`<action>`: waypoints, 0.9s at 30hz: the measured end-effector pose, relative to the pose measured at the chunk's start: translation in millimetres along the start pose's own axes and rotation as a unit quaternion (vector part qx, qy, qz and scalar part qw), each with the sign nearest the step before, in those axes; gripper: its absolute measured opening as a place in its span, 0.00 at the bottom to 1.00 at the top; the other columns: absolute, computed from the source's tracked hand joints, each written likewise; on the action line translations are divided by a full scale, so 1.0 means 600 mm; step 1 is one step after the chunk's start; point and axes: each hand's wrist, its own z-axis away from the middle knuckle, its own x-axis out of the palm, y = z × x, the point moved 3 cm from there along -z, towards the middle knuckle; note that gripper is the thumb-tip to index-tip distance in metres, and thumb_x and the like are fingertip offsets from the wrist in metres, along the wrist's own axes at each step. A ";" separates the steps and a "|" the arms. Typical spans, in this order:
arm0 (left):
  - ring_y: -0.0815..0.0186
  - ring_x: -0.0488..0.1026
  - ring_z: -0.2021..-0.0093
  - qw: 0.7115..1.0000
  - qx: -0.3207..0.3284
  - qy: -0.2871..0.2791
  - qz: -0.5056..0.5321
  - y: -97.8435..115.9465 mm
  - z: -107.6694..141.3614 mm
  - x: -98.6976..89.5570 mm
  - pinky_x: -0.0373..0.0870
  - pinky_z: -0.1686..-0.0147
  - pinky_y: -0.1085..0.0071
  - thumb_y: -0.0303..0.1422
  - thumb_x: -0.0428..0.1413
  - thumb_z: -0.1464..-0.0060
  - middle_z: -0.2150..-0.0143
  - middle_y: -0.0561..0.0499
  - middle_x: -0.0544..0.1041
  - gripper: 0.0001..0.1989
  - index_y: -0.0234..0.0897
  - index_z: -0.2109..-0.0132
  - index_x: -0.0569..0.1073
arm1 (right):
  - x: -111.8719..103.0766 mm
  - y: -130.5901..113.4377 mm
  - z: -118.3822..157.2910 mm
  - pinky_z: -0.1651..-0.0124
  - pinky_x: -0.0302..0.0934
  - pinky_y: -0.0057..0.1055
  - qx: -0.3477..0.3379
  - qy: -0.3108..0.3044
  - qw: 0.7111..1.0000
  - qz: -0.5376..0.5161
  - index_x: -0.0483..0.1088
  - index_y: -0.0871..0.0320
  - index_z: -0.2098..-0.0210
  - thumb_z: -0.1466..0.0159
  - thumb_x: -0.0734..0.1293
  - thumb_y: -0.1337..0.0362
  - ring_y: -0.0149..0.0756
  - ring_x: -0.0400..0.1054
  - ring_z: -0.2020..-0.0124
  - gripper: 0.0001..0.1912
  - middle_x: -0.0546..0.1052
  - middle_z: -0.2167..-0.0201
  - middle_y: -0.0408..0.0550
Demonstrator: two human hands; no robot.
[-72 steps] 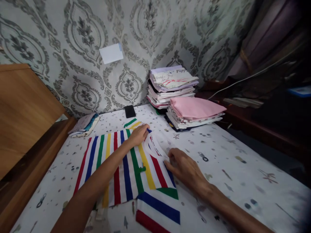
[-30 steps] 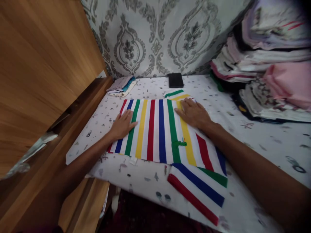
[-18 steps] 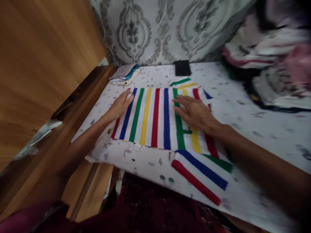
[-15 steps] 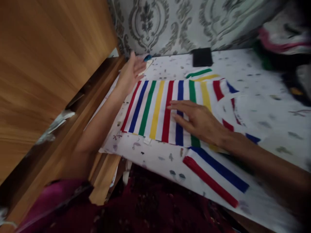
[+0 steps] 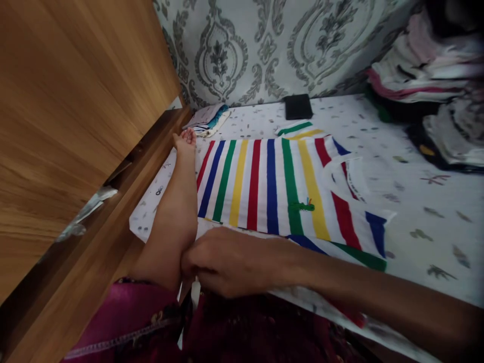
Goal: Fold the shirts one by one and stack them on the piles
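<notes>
A shirt with red, blue, green and yellow stripes (image 5: pixel 260 186) lies flat on the white patterned sheet (image 5: pixel 408 201), its neckline to the right and a small green motif near the chest. My left hand (image 5: pixel 186 137) is at the shirt's far left corner, beside a small folded pile (image 5: pixel 207 121), palm partly up, fingers curled loosely with nothing seen in them. My right hand (image 5: pixel 212 259) is below the shirt's near left edge, against my left forearm. Its fingers are bent and their tips are hidden.
Stacked folded clothes (image 5: pixel 427 75) stand at the back right. A black square item (image 5: pixel 298 107) lies near the patterned wall covering (image 5: pixel 260 50). At the left are a wooden panel (image 5: pixel 83 91) and crumpled plastic (image 5: pixel 86 212).
My right hand has left the shirt and come toward me and left, to my left forearm, uncovering the green motif. My left hand has moved down and left, off the shirt's edge.
</notes>
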 end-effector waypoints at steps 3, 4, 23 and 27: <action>0.70 0.78 0.62 1.000 -0.015 -0.003 -0.015 -0.003 0.003 -0.004 0.73 0.65 0.79 0.43 0.31 0.28 0.58 0.43 0.79 0.26 0.33 0.42 0.65 | -0.031 0.020 -0.019 0.62 0.63 0.27 0.004 -0.017 0.999 -0.027 0.72 0.59 0.70 0.40 0.61 0.78 0.30 0.72 0.67 0.11 0.79 0.69 0.43; 0.69 0.78 0.61 1.000 -0.013 -0.011 -0.023 0.001 0.007 -0.002 0.73 0.65 0.79 0.44 0.31 0.28 0.57 0.43 0.79 0.26 0.33 0.43 0.66 | -0.047 0.033 -0.023 0.63 0.62 0.26 0.019 0.009 0.999 -0.038 0.71 0.59 0.70 0.40 0.61 0.78 0.29 0.71 0.68 0.11 0.78 0.70 0.43; 0.53 0.43 0.24 0.405 0.263 -0.567 -0.667 -0.062 0.310 -0.098 0.41 0.28 0.50 0.51 0.41 0.31 0.24 0.40 0.50 0.32 0.38 0.29 0.54 | 0.015 0.165 0.260 0.34 0.61 0.55 0.221 0.271 0.863 0.365 0.64 0.58 0.36 0.27 0.56 0.59 0.51 0.62 0.34 0.22 0.68 0.36 0.58; 0.59 0.41 0.24 0.358 0.284 -0.551 -0.698 -0.024 0.309 -0.146 0.38 0.27 0.52 0.53 0.34 0.30 0.23 0.46 0.47 0.32 0.45 0.27 0.47 | 0.043 0.136 0.279 0.32 0.60 0.53 0.208 0.268 0.864 0.371 0.63 0.57 0.35 0.27 0.56 0.62 0.49 0.59 0.32 0.23 0.66 0.34 0.57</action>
